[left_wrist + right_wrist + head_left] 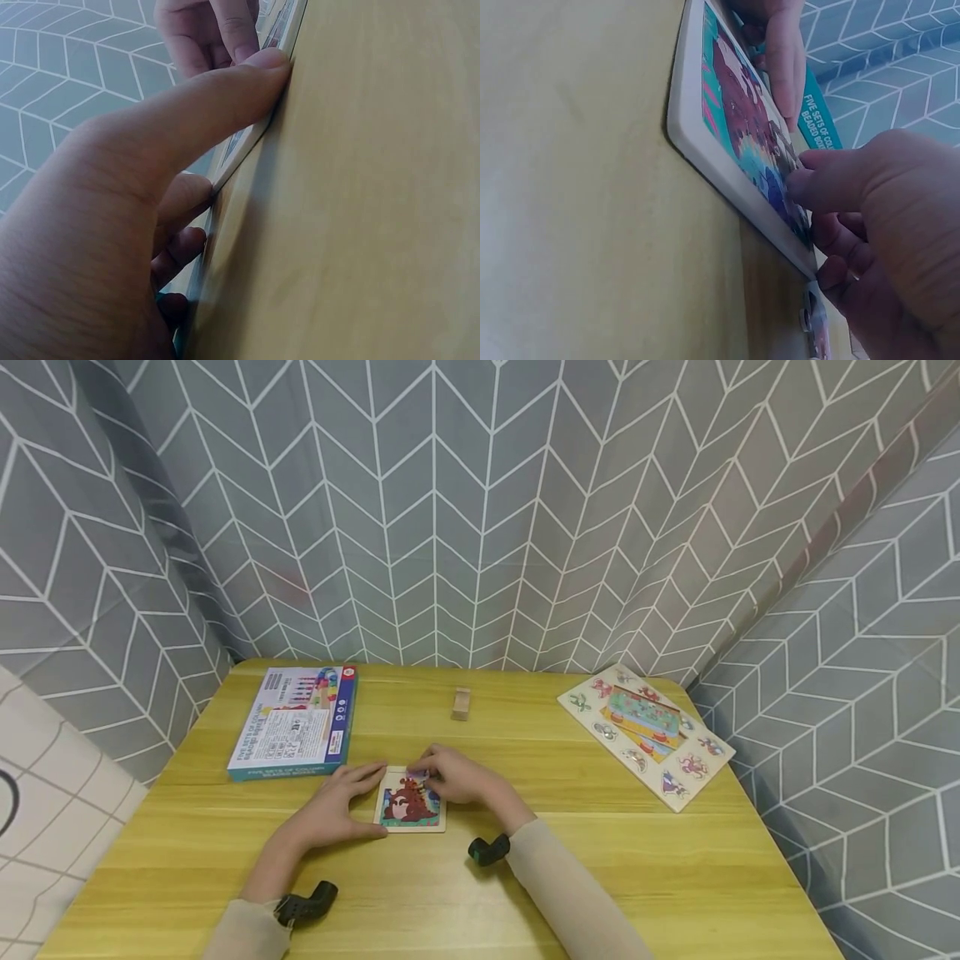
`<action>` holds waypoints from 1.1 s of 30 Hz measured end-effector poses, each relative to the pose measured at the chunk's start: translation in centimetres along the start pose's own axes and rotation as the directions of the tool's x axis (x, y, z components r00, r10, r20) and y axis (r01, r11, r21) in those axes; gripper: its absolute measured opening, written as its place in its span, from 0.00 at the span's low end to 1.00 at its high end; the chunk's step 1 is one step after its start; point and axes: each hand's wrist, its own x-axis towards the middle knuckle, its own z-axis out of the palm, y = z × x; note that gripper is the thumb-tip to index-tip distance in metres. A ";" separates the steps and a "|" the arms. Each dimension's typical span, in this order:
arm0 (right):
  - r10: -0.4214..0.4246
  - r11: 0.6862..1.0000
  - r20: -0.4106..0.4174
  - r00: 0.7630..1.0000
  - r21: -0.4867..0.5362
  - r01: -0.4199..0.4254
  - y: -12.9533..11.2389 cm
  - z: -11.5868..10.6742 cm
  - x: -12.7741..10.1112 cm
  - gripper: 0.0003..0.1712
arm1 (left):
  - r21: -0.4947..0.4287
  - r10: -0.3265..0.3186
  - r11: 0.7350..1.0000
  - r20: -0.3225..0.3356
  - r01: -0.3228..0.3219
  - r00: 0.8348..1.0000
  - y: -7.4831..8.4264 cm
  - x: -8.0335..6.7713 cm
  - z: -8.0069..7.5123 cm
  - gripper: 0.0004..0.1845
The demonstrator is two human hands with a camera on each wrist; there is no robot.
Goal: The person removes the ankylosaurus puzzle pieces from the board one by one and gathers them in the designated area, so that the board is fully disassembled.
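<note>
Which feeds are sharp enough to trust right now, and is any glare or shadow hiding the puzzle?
Head view: evenly lit and sharp, no glare on the puzzle. Left wrist view: the left hand is close and soft and fills half the frame, with the puzzle seen edge-on. Right wrist view: tilted, table blurred, right hand shading the far end.
</note>
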 end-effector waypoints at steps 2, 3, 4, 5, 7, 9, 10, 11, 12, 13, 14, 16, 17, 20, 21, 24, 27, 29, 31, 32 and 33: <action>0.011 1.000 -0.017 1.000 0.016 -0.010 0.0 0.1 0.0 0.20 | 0.000 0.001 1.000 0.000 -0.001 1.000 0.0 0.0 0.0 0.55; 0.017 1.000 -0.027 1.000 0.024 -0.016 0.0 0.2 -0.1 0.20 | 0.001 0.003 1.000 0.000 -0.003 1.000 -0.1 0.0 0.0 0.55; 0.021 0.999 -0.036 0.999 0.029 -0.020 0.0 0.2 -0.1 0.19 | 0.000 0.004 1.000 0.000 -0.004 1.000 -0.1 0.0 0.0 0.55; 0.027 0.999 -0.045 0.999 0.035 -0.026 0.0 0.3 -0.1 0.19 | 0.001 0.005 1.000 -0.001 -0.005 1.000 -0.1 0.0 0.1 0.55; 0.033 0.998 -0.070 0.997 0.046 -0.030 -0.1 0.4 -0.2 0.19 | 0.004 0.007 1.000 -0.002 -0.007 1.000 -0.2 0.0 0.1 0.55; 0.047 0.997 -0.101 0.994 0.068 -0.040 -0.1 0.4 -0.4 0.19 | 0.009 0.008 1.000 -0.004 -0.008 1.000 -0.3 0.1 0.2 0.55; 0.054 0.996 -0.118 0.992 0.083 -0.044 -0.1 0.3 -0.5 0.19 | 0.011 0.007 1.000 -0.004 -0.007 1.000 -0.3 0.1 0.2 0.55; 0.064 0.994 -0.138 0.988 0.102 -0.050 -0.1 0.2 -0.8 0.19 | 0.013 0.008 1.000 -0.006 -0.008 1.000 -0.3 0.1 0.2 0.56; 0.072 0.991 -0.159 0.985 0.119 -0.053 -0.1 0.0 -1.0 0.19 | 0.014 0.008 1.000 -0.007 -0.008 1.000 -0.3 0.1 0.3 0.56; 0.083 0.989 -0.180 0.980 0.135 -0.059 0.1 -0.2 -1.3 0.19 | 0.013 0.010 1.000 -0.007 -0.010 1.000 -0.4 0.1 0.3 0.56; 0.095 0.986 -0.203 0.975 0.153 -0.065 0.3 -0.4 -1.6 0.19 | 0.013 0.011 1.000 -0.007 -0.011 1.000 -0.4 0.1 0.3 0.56; 0.115 0.983 -0.245 0.963 0.170 -0.075 0.9 -0.7 -2.4 0.18 | 0.016 0.015 1.000 -0.005 -0.015 1.000 -0.4 0.1 0.2 0.56; 0.125 0.981 -0.266 0.956 0.175 -0.080 1.3 -0.9 -2.7 0.18 | 0.016 0.017 1.000 -0.005 -0.017 1.000 -0.3 0.1 0.2 0.55; 0.160 0.977 -0.321 0.934 0.188 -0.102 2.7 -1.1 -4.0 0.18 | 0.016 0.016 1.000 -0.004 -0.016 1.000 -0.3 0.0 0.2 0.55; 0.174 0.974 -0.334 0.926 0.197 -0.112 3.2 -1.1 -4.4 0.18 | 0.019 0.020 1.000 -0.005 -0.020 1.000 -0.3 0.0 0.1 0.55; 0.216 0.963 -0.356 0.909 0.233 -0.138 4.5 -1.1 -5.7 0.18 | 0.021 0.019 1.000 -0.008 -0.019 1.000 -0.2 -0.1 0.0 0.54; 0.244 0.955 -0.358 0.901 0.250 -0.159 5.4 -1.1 -6.8 0.19 | 0.029 0.023 0.999 -0.007 -0.023 1.000 -0.2 -0.1 0.0 0.54; 0.255 0.953 -0.360 0.897 0.252 -0.170 5.8 -1.1 -7.5 0.19 | 0.028 0.017 0.999 -0.002 -0.017 1.000 -0.3 -0.1 0.1 0.55; 0.261 0.953 -0.363 0.895 0.244 -0.179 6.1 -1.1 -7.9 0.19 | 0.028 0.015 0.999 0.000 -0.015 1.000 -0.3 -0.1 0.1 0.55; 0.264 0.953 -0.363 0.894 0.242 -0.183 6.3 -1.1 -8.1 0.19 | 0.027 0.015 1.000 0.000 -0.015 1.000 -0.3 -0.1 0.1 0.55; 0.267 0.952 -0.363 0.893 0.243 -0.185 6.3 -1.1 -8.3 0.19 | 0.025 0.013 1.000 0.000 -0.013 1.000 -0.3 0.0 0.1 0.55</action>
